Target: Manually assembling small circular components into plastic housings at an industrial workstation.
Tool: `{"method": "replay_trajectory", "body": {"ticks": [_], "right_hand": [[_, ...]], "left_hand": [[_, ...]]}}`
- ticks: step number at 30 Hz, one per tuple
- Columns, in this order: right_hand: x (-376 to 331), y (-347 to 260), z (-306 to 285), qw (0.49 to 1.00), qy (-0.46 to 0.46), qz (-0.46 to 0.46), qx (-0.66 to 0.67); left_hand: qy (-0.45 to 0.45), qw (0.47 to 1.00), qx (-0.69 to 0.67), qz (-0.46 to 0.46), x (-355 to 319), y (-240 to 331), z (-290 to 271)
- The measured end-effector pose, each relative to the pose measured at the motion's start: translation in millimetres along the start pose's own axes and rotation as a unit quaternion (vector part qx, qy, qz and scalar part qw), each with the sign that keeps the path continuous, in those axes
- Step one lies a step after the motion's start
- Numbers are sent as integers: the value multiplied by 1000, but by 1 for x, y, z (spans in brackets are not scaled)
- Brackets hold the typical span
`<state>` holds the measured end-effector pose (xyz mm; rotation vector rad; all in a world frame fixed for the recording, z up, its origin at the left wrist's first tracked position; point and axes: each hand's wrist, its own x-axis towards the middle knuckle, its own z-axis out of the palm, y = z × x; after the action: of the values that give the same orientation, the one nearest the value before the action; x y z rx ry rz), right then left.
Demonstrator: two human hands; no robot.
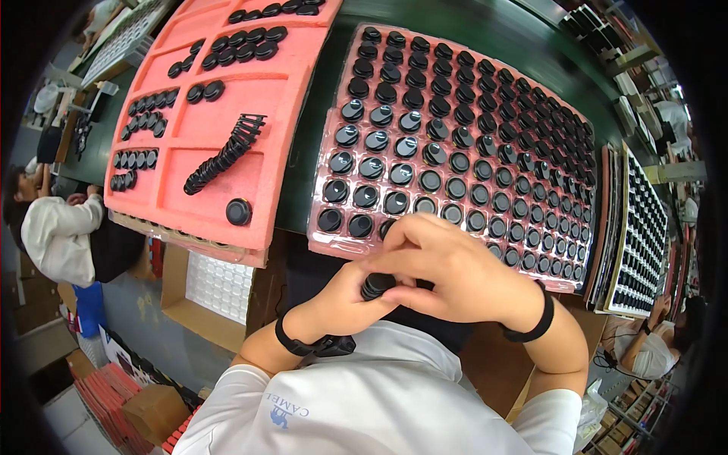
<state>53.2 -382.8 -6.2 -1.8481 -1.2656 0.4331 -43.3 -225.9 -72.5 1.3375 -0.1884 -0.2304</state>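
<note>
Both my hands meet close to my chest around one small round black cap-like part [377, 285]. My left hand [345, 297] cups it from below and my right hand [447, 267] lies over it, fingertips on its top. Just beyond them lies a clear blister tray [322, 199] on pink foam, filled with rows of the same black round parts. Each of my wrists carries a black band.
A pink foam tray [189, 129] at the left holds short rows and a stacked line of black parts, plus one loose round part [239, 211]. More filled trays [641, 235] stand at the right. Other people sit at the far left [57, 231] and lower right [652, 349]. Cardboard boxes sit below the bench.
</note>
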Motion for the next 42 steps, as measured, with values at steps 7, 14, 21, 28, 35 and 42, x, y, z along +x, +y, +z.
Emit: {"method": "replay_trajectory", "body": {"ticks": [7,14,21,28,35,42], "right_hand": [[-15,7,-2,998,24,51,29],[-8,40,-25,963,125,129,-201],[5,53,-23,927,100,112,-344],[-16,13,-19,983,105,109,-106],[-42,-5,16,981,190,24,-16],[-55,-1,31,956,253,-1,146]], "left_hand": [[-29,999,14,9,4,-2,0],[-53,999,4,-5,2,2,-5],[-40,999,0,11,-3,7,-10],[39,999,-30,9,-3,13,-7],[51,997,1,56,2,17,-2],[22,997,-20,68,3,12,4]]}}
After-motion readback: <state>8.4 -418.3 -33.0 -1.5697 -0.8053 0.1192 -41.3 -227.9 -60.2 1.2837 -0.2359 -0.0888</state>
